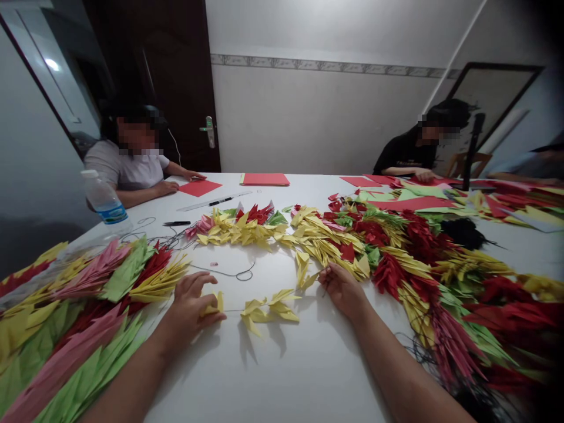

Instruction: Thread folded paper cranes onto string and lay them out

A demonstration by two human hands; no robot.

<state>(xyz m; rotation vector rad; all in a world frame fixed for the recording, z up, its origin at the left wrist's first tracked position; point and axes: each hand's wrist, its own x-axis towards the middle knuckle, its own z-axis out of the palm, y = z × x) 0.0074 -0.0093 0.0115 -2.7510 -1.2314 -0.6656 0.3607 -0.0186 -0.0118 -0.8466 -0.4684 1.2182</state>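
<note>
My left hand (187, 314) pinches a small yellow folded paper piece (219, 302) between thumb and fingers, just above the white table. From it a thin thread runs right to several yellow folded papers (267, 309) strung together. My right hand (346, 292) is closed, its fingertips pinched at the strand of yellow folded papers (303, 271) that leads up to a longer yellow garland (324, 241). Whether those fingertips press on paper or on the thread is hard to see. A short dark line shows below them.
Bundles of coloured folded paper (110, 276) lie left; a large pile of paper garlands (423, 264) lies right. Black thread (240, 274), a pen (177, 223) and a water bottle (106, 200) are on the table (273, 388). Co-workers across handle red paper (200, 187).
</note>
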